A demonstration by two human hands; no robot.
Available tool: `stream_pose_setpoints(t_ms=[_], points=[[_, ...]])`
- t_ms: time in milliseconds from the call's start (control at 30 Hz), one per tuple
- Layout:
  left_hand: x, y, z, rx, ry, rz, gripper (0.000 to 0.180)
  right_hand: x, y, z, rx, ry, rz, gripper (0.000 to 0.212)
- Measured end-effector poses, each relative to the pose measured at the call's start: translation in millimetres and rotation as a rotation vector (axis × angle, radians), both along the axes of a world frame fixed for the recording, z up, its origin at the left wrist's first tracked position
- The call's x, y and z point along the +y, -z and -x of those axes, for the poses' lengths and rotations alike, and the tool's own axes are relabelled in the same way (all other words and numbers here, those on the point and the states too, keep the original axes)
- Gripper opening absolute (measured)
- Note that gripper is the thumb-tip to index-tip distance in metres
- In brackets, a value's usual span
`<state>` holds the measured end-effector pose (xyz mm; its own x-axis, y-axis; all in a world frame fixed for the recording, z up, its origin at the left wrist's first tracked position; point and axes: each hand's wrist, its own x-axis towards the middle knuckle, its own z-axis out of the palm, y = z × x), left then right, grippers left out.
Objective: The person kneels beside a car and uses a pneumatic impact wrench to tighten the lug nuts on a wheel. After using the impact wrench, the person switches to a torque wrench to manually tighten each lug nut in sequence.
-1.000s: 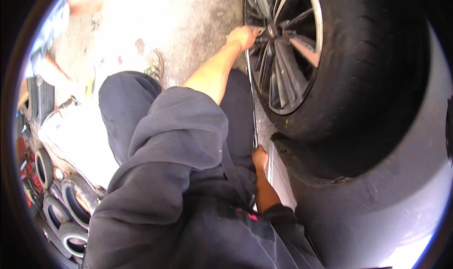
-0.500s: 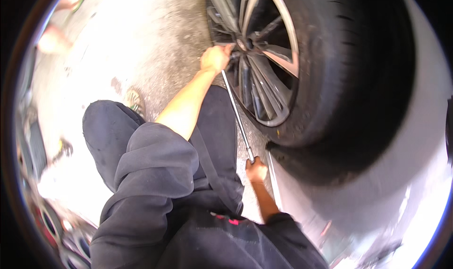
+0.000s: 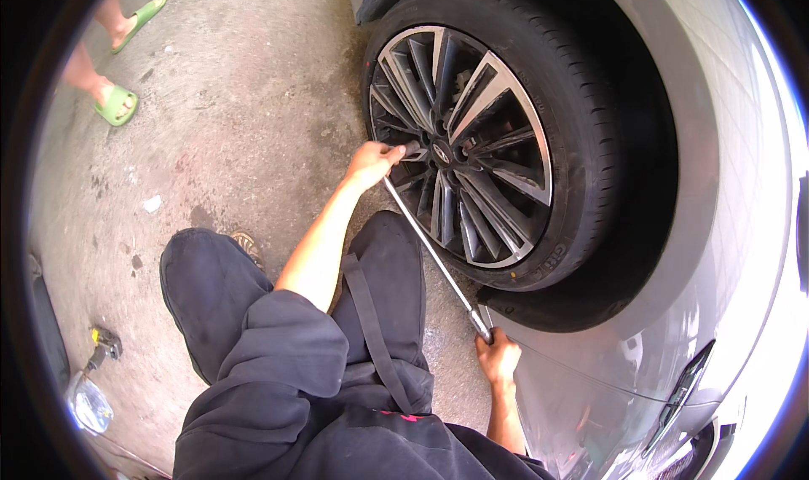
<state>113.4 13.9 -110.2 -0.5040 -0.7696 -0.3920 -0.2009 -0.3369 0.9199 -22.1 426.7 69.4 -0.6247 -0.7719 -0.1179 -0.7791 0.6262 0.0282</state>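
Observation:
In front of me is a car wheel [image 3: 459, 195] with a black and silver multi-spoke rim and a black tyre [image 3: 581, 143]. A long silver socket wrench [image 3: 434, 252] slants from beside the hub down to the lower right. My left hand [image 3: 371, 163] is closed around its head end, where a dark socket [image 3: 411, 148] points at the wheel's nuts; whether it sits on one is hard to see. The wrench's thicker handle end is gripped in my right hand [image 3: 499, 358], close to the car's body and below the tyre.
Grey bodywork [image 3: 607, 387] curves around the tyre on the right. At the upper left stands another person in green sandals [image 3: 118, 106]. A dark tool with a yellow part [image 3: 104, 343] and a clear plastic item [image 3: 88, 404] lie on the concrete floor [image 3: 227, 84] at left.
The view has shifted, so the wheel sits lower and looks sharper. My right hand and the wrench handle have swung rightward relative to the hub; my left hand stays at the head end.

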Motion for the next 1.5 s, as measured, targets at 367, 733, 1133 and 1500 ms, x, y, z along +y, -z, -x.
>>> stream_pose_setpoints(t_ms=[367,733,1133,1500], points=[[-30,-11,32,0.018,0.118,-0.064,0.041,-52,-96,-15,0.146,-0.106,0.067,0.018],[-32,-13,39,-0.007,0.017,-0.053,0.043,-80,-118,-15,-0.029,-0.018,-0.117,0.026],[67,-49,114,-0.099,-0.869,-0.801,0.075,-80,-99,46,-0.495,0.205,-0.437,0.055],[109,-55,113,-0.633,-0.702,-0.543,0.075,-29,-22,48,-0.6,0.166,-0.419,0.032]])
